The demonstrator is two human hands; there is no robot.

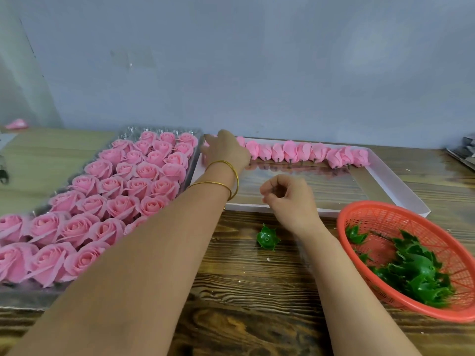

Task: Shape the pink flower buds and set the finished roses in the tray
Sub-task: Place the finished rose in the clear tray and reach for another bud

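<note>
Finished pink roses [138, 173] fill a clear plastic tray [128, 130] on the left. A row of closed pink buds [303, 151] lines the far side of a shallow white box [401, 194]. My left hand [226, 150] reaches to the left end of that row, and its fingers curl over a bud that is mostly hidden beneath them. My right hand [290, 199] hovers over the near edge of the box. Its fingers are loosely curled and nothing shows between them.
A single green calyx [267, 237] lies on the wooden table just below my right hand. At the right stands a red mesh basket [372, 217] holding several green calyxes [416, 273]. A grey wall runs close behind the table.
</note>
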